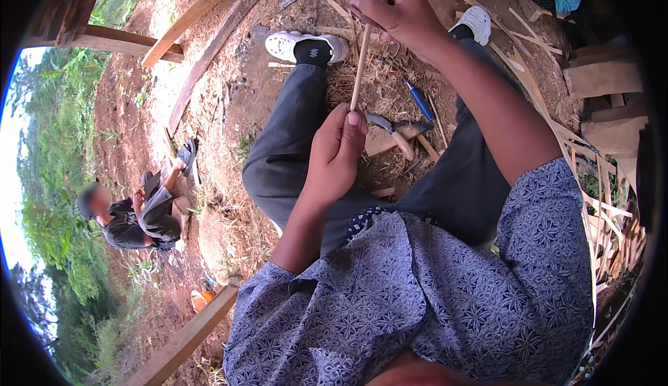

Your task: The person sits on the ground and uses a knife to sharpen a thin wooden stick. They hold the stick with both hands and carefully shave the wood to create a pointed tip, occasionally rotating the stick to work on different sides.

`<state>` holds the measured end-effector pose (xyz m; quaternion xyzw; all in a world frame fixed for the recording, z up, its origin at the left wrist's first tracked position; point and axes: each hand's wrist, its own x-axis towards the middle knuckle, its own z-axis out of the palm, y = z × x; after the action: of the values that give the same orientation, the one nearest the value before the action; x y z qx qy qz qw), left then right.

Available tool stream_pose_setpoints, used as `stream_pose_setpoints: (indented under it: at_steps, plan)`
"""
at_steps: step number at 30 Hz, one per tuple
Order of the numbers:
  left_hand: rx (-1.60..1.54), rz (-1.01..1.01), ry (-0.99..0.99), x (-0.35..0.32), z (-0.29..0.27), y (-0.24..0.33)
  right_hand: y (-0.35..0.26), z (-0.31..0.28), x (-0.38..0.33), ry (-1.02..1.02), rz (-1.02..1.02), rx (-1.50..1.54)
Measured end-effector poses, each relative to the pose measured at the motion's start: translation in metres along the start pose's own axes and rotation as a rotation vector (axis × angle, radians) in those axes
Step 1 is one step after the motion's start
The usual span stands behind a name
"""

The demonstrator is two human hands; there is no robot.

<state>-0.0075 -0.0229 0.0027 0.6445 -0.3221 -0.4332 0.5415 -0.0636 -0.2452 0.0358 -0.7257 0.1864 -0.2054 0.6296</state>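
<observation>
A thin, pale wooden stick (360,66) stands slantwise between my two hands, above the ground between my legs. My left hand (337,151) is closed round its lower end, the thumb lying along it. Around the upper end my right hand (400,17) is closed in a pinch. A small whitish edge shows at the right fingertips; what it belongs to I cannot make out. Below the hands, a curved knife (402,144) with a wooden handle lies by a wooden block (379,140). A blue-handled tool (419,101) rests farther off, to the right.
Shavings and thin strips cover the dirt around my white shoes (306,46). Long split strips (536,101) and stacked wood pieces (604,78) stand on the right. At left, another person (142,212) sits on the slope, near wooden beams (188,330).
</observation>
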Motion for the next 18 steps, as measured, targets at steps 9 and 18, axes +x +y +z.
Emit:
stream_pose_setpoints:
  at_steps: [9, 18]
  plan:
    - [-0.035, 0.162, 0.159, 0.022, 0.005, -0.015, 0.056, 0.035, -0.005, -0.163, 0.04, -0.243]
    - [0.118, 0.179, 0.209, 0.015, 0.008, -0.017, 0.051, 0.012, 0.008, -0.02, -0.036, -0.079]
